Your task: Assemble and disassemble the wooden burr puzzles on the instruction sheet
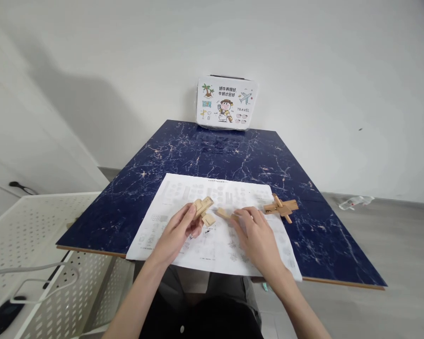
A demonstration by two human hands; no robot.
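Note:
My left hand (183, 223) is closed around several light wooden puzzle pieces (204, 207), held together just above a printed sheet (205, 247). To the right, my right hand (252, 230) rests low over the sheet with its fingers bent down on another wooden piece (223, 213). That piece's left end sticks out from the fingertips, while its other end is hidden under the hand. Beyond the right hand, a darker brown group of interlocked wooden pieces (281, 207) lies across the sheet's right edge.
The dark blue marbled table (215, 153) has a white cartoon-printed case (227, 102) at its back edge, near the wall. On the left stands a white perforated rack (67, 287) with a cable and a black mouse-like object (5, 314). Crumpled clear plastic (356, 202) lies at the right.

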